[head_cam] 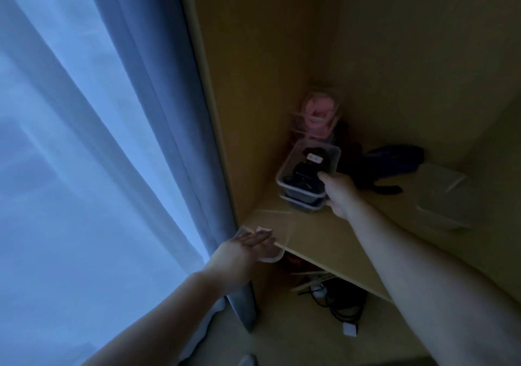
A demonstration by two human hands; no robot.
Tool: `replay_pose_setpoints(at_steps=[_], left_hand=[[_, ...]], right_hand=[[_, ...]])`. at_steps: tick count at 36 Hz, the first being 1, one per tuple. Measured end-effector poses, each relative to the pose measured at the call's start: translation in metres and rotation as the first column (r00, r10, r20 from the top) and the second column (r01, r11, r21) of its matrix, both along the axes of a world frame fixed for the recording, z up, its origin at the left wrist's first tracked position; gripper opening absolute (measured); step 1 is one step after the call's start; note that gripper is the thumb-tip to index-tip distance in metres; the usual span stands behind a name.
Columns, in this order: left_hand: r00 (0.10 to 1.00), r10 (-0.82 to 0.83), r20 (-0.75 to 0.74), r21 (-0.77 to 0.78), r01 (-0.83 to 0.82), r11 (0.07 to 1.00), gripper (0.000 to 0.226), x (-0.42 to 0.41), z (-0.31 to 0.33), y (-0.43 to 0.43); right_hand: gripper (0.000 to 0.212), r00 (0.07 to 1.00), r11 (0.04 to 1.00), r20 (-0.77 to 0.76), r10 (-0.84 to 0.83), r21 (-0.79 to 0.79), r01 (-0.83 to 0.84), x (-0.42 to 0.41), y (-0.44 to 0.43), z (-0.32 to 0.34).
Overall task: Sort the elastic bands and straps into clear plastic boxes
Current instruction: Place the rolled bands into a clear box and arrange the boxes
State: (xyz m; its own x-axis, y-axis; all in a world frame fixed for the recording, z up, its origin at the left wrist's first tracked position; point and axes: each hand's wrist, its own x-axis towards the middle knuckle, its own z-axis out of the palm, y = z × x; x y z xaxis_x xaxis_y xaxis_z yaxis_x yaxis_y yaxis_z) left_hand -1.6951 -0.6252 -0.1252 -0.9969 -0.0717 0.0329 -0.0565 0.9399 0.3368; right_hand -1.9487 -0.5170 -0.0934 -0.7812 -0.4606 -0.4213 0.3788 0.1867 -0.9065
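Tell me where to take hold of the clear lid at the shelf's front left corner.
Take the clear lid by its near corner, coming from the front: it lies flat, but that corner overhangs the shelf edge, leaving room for fingers beneath. The left hand rests there.

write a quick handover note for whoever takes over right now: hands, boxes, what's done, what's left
Right hand: holds the near rim of the clear box of black straps, which sits on a second box on the shelf.
Left hand: fingers flat on a clear lid overhanging the shelf's front edge.
Done: pink bands boxed and stacked in the back corner.
Left: probably lid the open box. Loose dark straps lie beside it, and another clear box waits on the right.
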Motion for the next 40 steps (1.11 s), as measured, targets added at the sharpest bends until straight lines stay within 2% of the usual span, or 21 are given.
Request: replay_pose_setpoints(at_steps=[5, 8, 11, 14, 17, 22, 27, 33, 35, 40], left_hand=[[0.998, 0.018, -0.052, -0.001, -0.018, 1.000, 0.078, 0.010, 0.001, 0.001], [0.999, 0.013, -0.046, 0.000, -0.013, 1.000, 0.078, 0.012, 0.001, 0.000], [0.997, -0.004, -0.072, 0.002, 0.004, 1.000, 0.079, 0.014, -0.001, 0.001], [0.995, -0.053, -0.087, -0.046, 0.050, 0.998, 0.081, 0.017, 0.000, 0.003], [0.996, -0.045, -0.083, -0.068, 0.039, 0.997, 0.065, 0.021, 0.003, 0.005], [1.000, -0.007, 0.023, -0.051, 0.008, 0.999, 0.067, 0.016, 0.005, 0.010], [0.997, -0.063, 0.045, -0.025, 0.064, 0.998, 0.068, 0.003, 0.003, 0.019], [0.978, -0.207, -0.005, -0.072, 0.206, 0.976, 0.064, -0.022, -0.005, 0.042], [0.977, -0.211, 0.044, -0.085, 0.214, 0.973, 0.056, -0.031, 0.001, 0.056], [0.976, -0.159, 0.147, -0.134, 0.179, 0.975, 0.059, -0.060, 0.002, 0.078]], right_hand=[[0.040, 0.997, 0.997, -0.027, 0.078, -0.024, -0.079, 0.006, -0.015, 0.001], [0.049, 0.999, 1.000, -0.044, 0.031, 0.002, -0.031, 0.010, -0.012, -0.001], [0.045, 0.999, 0.999, 0.022, -0.029, -0.033, 0.029, 0.015, -0.007, -0.005], [0.042, 1.000, 0.999, 0.008, 0.017, -0.040, -0.017, 0.019, -0.011, -0.007], [0.042, 0.999, 0.999, 0.005, 0.037, -0.023, -0.037, 0.022, -0.024, -0.005], [0.043, 0.999, 0.999, -0.018, 0.050, 0.020, -0.050, 0.016, -0.035, -0.001], [0.052, 0.993, 0.996, -0.098, 0.062, 0.078, -0.054, 0.013, -0.014, 0.007], [0.040, 0.985, 0.993, -0.170, 0.005, 0.121, 0.016, 0.003, 0.035, 0.004], [0.046, 0.975, 0.989, -0.220, -0.005, 0.143, 0.038, 0.003, 0.054, 0.006], [0.045, 0.957, 0.973, -0.290, 0.026, 0.225, 0.042, 0.008, 0.094, 0.008]])
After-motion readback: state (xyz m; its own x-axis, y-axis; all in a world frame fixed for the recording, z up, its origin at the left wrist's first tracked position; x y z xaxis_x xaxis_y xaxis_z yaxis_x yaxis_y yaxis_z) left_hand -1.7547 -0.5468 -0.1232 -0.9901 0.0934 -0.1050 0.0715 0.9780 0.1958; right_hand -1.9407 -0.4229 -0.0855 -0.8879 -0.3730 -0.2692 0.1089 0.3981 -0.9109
